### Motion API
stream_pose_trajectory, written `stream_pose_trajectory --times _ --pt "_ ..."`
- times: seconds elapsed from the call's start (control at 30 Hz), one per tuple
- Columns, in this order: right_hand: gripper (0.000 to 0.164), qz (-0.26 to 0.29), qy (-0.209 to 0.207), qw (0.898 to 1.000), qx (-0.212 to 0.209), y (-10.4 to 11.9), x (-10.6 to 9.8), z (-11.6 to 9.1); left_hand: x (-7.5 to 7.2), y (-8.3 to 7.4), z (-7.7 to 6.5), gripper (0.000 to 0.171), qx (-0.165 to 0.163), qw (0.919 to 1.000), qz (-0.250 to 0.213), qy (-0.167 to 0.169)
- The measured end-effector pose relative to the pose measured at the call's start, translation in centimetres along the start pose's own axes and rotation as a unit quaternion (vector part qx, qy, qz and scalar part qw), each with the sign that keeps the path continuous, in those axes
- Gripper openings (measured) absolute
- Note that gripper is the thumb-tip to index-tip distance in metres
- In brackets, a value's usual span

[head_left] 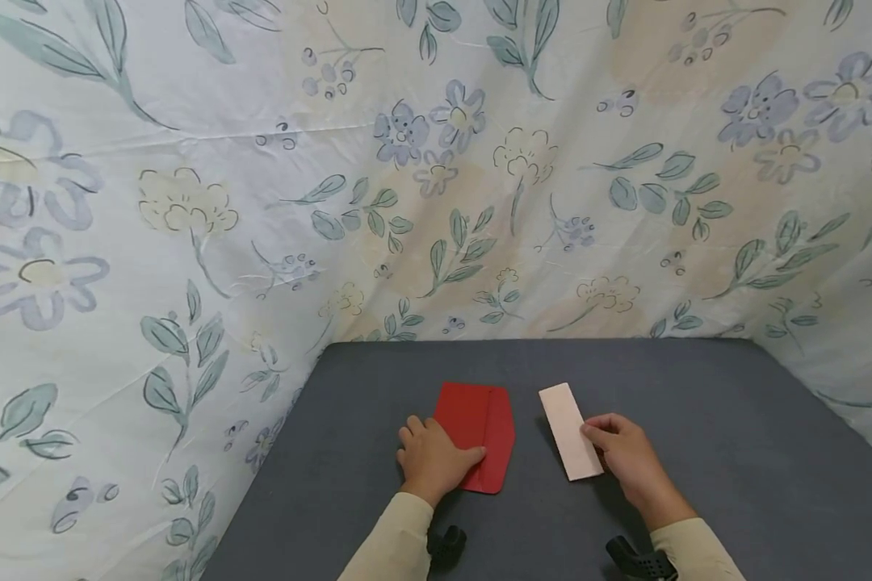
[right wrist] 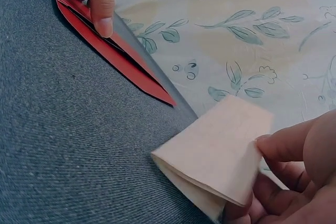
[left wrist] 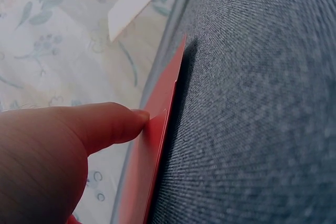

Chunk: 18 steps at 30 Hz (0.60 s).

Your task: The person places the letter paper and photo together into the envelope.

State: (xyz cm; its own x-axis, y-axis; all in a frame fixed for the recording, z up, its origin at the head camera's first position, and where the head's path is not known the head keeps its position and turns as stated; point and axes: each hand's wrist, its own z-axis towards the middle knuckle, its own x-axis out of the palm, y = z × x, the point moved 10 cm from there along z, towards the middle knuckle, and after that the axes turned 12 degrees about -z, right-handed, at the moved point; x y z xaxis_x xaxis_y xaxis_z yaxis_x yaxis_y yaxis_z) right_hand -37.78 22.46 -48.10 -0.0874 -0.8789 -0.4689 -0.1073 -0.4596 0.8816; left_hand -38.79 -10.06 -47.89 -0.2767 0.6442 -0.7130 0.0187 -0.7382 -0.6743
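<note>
A red envelope with an angled flap on its right side lies on the dark table, and my left hand holds it at its left side. The left thumb lies across the envelope's face near the flap's edge, while the other fingers curl at its far side. A dark slit shows along the envelope in the right wrist view. To the right, my right hand pinches a folded pale pink sheet by its right edge. Its layers part slightly at the lower end of the folded sheet.
The dark grey table reaches back to a floral curtain, which also hangs along the left and right sides. Black wrist straps show at both sleeves.
</note>
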Motion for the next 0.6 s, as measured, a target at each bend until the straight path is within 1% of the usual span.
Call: stream_pose_trajectory --times 0.13,0.43,0.6 --pt "0.028 0.028 0.007 1.000 0.007 -0.1 0.2 -0.2 -0.3 -0.1 -0.1 0.079 -0.003 1.0000 -0.002 0.003" --pt "0.028 0.048 0.017 0.999 0.009 0.5 0.7 0.1 -0.5 -0.4 0.2 0.078 -0.001 1.0000 -0.001 0.004" --pt "0.035 0.064 0.026 0.998 0.004 0.9 1.4 0.2 -0.7 -0.6 0.1 0.076 -0.002 0.9999 -0.007 0.007"
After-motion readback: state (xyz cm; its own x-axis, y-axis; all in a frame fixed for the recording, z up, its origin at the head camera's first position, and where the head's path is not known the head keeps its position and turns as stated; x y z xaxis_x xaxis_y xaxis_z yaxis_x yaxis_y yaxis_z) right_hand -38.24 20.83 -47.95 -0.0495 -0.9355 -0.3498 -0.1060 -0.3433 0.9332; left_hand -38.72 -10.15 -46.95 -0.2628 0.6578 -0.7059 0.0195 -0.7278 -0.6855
